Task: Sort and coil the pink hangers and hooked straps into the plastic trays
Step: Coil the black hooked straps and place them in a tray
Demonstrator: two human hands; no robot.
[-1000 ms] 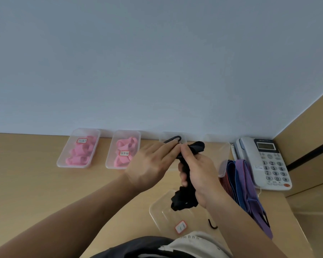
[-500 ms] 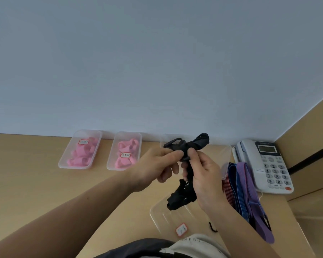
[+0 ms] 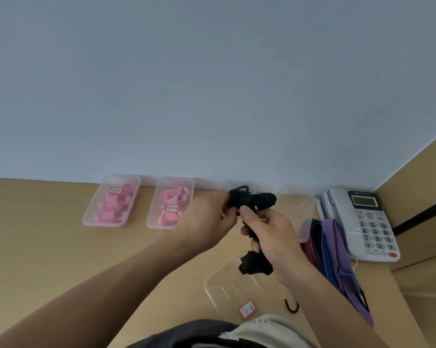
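Along the back of a light wooden desk [image 3: 48, 247], against a plain pale blue-grey wall [image 3: 212, 84], stands a row of clear plastic trays. A wooden partition [image 3: 425, 187] closes the right side, with a white telephone [image 3: 362, 222] in that corner. The desk's left half is bare wood. The near edge is partly covered by the person's clothing.

Five trays can be made out. Two at the back left [image 3: 86, 221] [image 3: 150, 223] hold pink hangers [image 3: 114, 207]. One faint tray [image 3: 227, 184] sits behind the hands. One beside the telephone [image 3: 305, 233] has red, blue and purple straps [image 3: 332, 249] spilling over the desk edge; their number cannot be told. One labelled near tray [image 3: 219, 285] lies below the hands.

One black strap [image 3: 252, 200] is held in the air above the near tray. The left hand [image 3: 207, 222] pinches its hooked upper end with curled fingers. The right hand [image 3: 269, 237] is closed round the bundle, whose lower end hangs out beneath it. A single loose black hook [image 3: 291, 307] lies on the desk just beside the near tray.
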